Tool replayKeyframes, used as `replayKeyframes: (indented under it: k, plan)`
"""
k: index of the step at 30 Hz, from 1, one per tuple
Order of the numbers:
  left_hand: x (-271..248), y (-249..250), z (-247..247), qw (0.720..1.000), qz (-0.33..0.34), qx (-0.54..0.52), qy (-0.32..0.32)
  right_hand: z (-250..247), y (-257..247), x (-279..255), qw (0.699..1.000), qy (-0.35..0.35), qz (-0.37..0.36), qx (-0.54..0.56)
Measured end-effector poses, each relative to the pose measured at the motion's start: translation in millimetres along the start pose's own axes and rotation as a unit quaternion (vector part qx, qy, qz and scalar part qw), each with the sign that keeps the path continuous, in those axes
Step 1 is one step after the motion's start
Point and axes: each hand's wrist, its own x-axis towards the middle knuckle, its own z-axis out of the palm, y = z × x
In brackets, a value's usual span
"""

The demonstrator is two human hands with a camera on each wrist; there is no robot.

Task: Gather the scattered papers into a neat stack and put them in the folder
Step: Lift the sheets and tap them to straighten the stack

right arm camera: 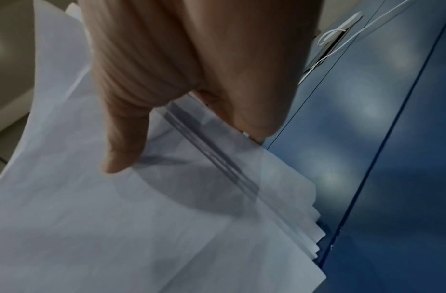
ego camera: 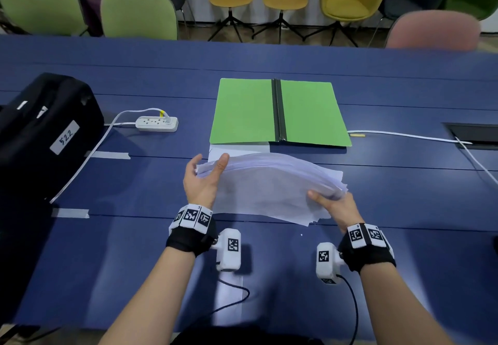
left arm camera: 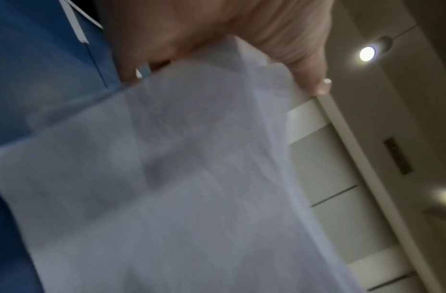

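Note:
A loose, fanned stack of white papers hangs bowed above the blue table, held between both hands. My left hand pinches its left edge, thumb on top and fingers beneath. My right hand grips the right near corner the same way. In the left wrist view the papers fill the frame under my left hand. The right wrist view shows my right hand on the uneven sheet edges of the papers. An open green folder lies flat just beyond. One more white sheet lies at its near edge.
A black bag stands at the left, with a white power strip and its cable beside it. A white cable runs right to a table hatch. Tape strips mark the table. Chairs line the far edge.

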Motion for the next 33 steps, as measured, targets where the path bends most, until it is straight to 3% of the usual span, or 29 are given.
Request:
replayKeyframes:
  k: [5,11,14,19,29,33]
  plan:
    - [11.5,-1.2,3.4,0.998,-0.004,-0.022,0.06,-1.5,-3.0,-0.1,1.0,0.007,-0.005,0.012]
    - [20.1,-1.9,-3.5,0.998,0.03,-0.051,-0.017,2.2,-22.3,-5.1,0.996,0.038,-0.032,0.068]
    - [16.4,-1.9,-2.3,0.998,0.037,-0.052,-0.016,9.7,-24.9,-5.5,0.989,0.094,-0.058,0.094]
    - [17.4,-2.5,-4.3,0.998,0.028,-0.047,-0.02,11.5,-33.0,-4.2,0.984,0.101,-0.096,0.109]
    - [21.0,-7.5,-12.9,0.995,-0.021,-0.066,-0.066,0.6,-30.0,-1.9,0.989,0.057,-0.09,0.107]
    - [20.2,-7.4,-15.8,0.995,-0.035,-0.042,-0.085,-10.6,-23.3,-1.0,0.994,-0.025,-0.079,0.071]
